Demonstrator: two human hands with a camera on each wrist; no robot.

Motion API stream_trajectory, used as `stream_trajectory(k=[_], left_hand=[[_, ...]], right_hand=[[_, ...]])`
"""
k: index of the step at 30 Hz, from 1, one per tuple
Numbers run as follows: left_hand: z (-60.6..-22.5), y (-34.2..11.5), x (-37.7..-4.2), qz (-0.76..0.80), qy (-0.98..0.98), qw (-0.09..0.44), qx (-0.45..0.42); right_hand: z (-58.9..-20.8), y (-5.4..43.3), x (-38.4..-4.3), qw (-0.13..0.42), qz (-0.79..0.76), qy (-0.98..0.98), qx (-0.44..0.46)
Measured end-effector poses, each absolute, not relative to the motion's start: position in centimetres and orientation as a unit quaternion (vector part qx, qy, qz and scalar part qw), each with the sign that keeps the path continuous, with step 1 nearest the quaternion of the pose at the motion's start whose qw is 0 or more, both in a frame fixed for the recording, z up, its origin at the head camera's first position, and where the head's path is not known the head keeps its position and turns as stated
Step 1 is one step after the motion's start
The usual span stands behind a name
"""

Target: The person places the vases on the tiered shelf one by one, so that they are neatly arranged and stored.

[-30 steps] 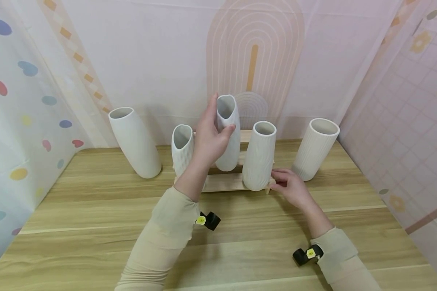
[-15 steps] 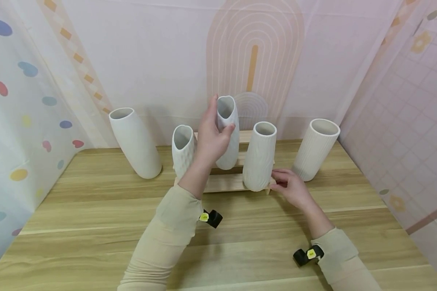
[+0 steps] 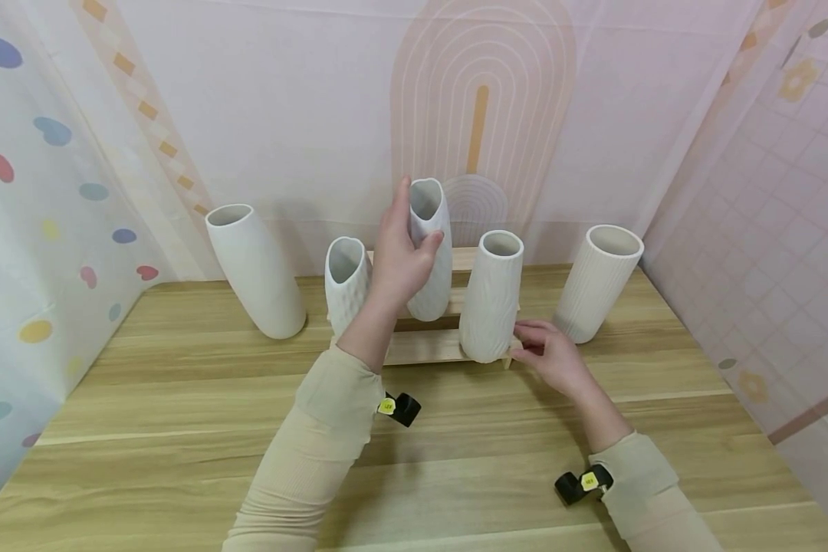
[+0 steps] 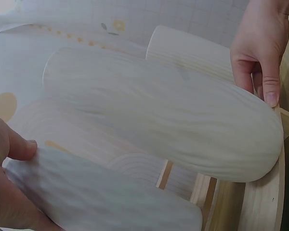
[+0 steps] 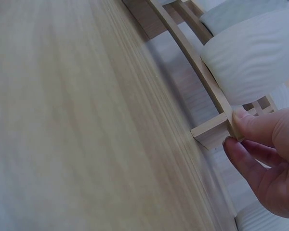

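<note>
My left hand [image 3: 402, 257] grips a tall white vase [image 3: 438, 264] with a notched mouth near its top, thumb on the near side. The vase's base is over the middle step of a wooden tiered stand [image 3: 424, 346]; whether it touches is unclear. On the stand's lowest step, a dimpled white vase [image 3: 345, 287] stands at the left, partly hidden by my left forearm, and a round-mouthed vase with wavy relief [image 3: 491, 307] at the right. My right hand [image 3: 555, 359] pinches the right end of that step between thumb and fingers [image 5: 245, 156], as the right wrist view shows.
A smooth white vase [image 3: 258, 276] stands on the wooden table [image 3: 179, 429] left of the stand. To its right is a ribbed white vase [image 3: 596, 284], close behind my right hand. Patterned cloth [image 3: 303, 115] hangs at the back and both sides.
My left forearm has shifted slightly right and forward, and the held vase has moved a little to the left. My right hand stays at the stand's end.
</note>
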State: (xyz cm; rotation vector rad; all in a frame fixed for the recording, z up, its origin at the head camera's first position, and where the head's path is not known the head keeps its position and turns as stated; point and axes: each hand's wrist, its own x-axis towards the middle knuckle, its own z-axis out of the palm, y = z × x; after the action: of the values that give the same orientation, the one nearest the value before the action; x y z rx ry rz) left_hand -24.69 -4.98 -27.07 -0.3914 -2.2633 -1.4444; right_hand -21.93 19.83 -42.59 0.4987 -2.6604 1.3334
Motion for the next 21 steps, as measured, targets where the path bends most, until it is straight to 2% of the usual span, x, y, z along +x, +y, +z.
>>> stream_trajectory(k=[12,21], left_hand=[[-27.4,-5.1,-23.1,-0.521,-0.811,0.217,-0.156],[-27.9,-5.1,-20.5,-0.501,-0.792,0.284,-0.203]], right_hand=[[-42.5,19.9,-21.9,0.06,0.443,-0.879,0.164],[-42.4,19.9,-21.8,0.057,0.444,-0.879,0.164]])
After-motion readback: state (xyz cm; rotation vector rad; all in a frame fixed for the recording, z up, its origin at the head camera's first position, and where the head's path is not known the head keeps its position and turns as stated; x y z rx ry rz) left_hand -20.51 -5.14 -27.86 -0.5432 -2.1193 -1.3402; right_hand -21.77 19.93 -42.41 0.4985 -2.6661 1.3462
